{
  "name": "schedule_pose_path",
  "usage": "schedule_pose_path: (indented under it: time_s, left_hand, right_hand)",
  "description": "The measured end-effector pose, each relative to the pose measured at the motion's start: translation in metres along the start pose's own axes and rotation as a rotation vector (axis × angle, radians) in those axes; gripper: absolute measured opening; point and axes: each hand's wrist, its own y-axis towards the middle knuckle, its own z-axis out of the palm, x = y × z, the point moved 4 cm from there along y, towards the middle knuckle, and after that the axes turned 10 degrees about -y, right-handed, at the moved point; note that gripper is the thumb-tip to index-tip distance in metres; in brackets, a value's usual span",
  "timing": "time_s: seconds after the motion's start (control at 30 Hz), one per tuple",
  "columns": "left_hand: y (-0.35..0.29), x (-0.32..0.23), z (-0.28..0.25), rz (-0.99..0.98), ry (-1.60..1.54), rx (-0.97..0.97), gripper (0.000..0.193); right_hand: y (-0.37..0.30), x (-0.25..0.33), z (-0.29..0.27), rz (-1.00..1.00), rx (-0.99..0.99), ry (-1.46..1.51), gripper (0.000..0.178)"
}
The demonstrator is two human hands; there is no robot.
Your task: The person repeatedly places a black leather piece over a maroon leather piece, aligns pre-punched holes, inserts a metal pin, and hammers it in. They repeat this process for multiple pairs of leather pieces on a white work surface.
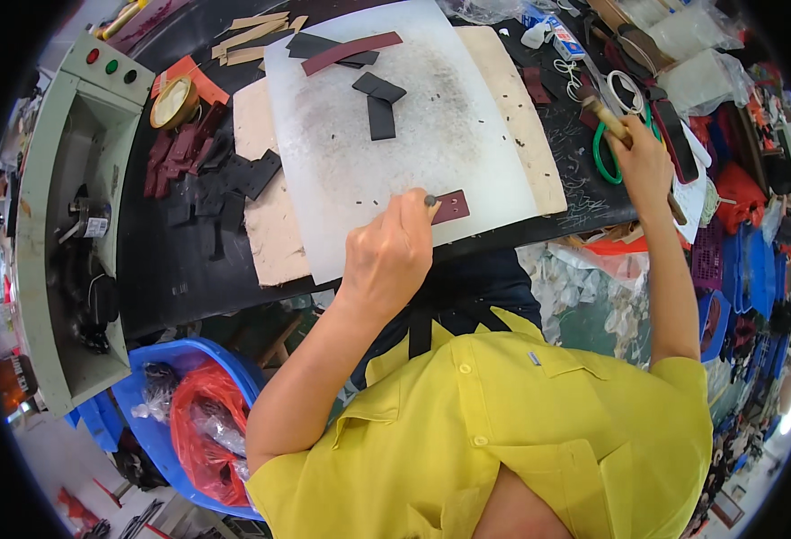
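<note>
My left hand (pixel 386 247) is closed around a slim punch, whose round grey top (pixel 431 201) shows above the fingers. It stands over a small maroon strip (pixel 452 207) with punched holes, near the front edge of the white cutting board (pixel 324 207). The punch's tip is hidden by my fingers. Raised off to the right, my right hand (pixel 643 166) grips a hammer by its pale wooden handle (pixel 611 121). Farther up the board lie black strips (pixel 381 117) and a long curved maroon strip (pixel 352 52). Tiny dark scraps are scattered about.
Maroon pieces (pixel 173 157) and black pieces (pixel 211 202) are piled left of the board, beside a round bowl (pixel 174 101). A grey metal cabinet (pixel 36 251) stands at far left. A blue tub (pixel 148 440) holds red plastic bags. A green ring (pixel 604 157) lies near my right hand.
</note>
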Motion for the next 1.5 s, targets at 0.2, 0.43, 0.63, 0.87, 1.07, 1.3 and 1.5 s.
schedule_pose_path:
  time_s: [0.2, 0.43, 0.63, 0.87, 1.07, 1.3, 1.5]
  left_hand:
    - [-0.001, 0.008, -0.001, -0.026, -0.088, -0.015, 0.005]
    - [-0.007, 0.05, -0.035, -0.591, -0.868, -0.193, 0.016]
    - [-0.007, 0.03, -0.011, -0.222, -0.374, 0.09, 0.038]
    - [-0.014, 0.094, -0.074, -0.488, -0.045, -0.344, 0.026]
    - [0.013, 0.111, -0.07, -0.263, 0.284, -0.222, 0.022]
    - [0.055, 0.078, -0.001, -0.215, 0.091, -0.109, 0.028]
    - [0.035, 0.115, -0.032, -0.614, -0.277, -0.252, 0.026]
  right_hand:
    - [-0.043, 0.159, -0.057, -0.715, -0.079, 0.705, 0.015]
    - [-0.037, 0.186, -0.035, -0.58, 0.558, 0.986, 0.011]
    - [0.001, 0.164, -0.047, -0.474, -0.207, 0.724, 0.006]
    - [0.033, 0.159, -0.014, -0.499, -0.17, 0.594, 0.012]
    - [0.043, 0.236, -0.007, -0.608, -0.156, 0.671, 0.02]
    - [0.06, 0.238, 0.006, -0.477, 0.03, 0.746, 0.021]
    - [0.007, 0.201, -0.012, -0.578, -0.146, 0.691, 0.018]
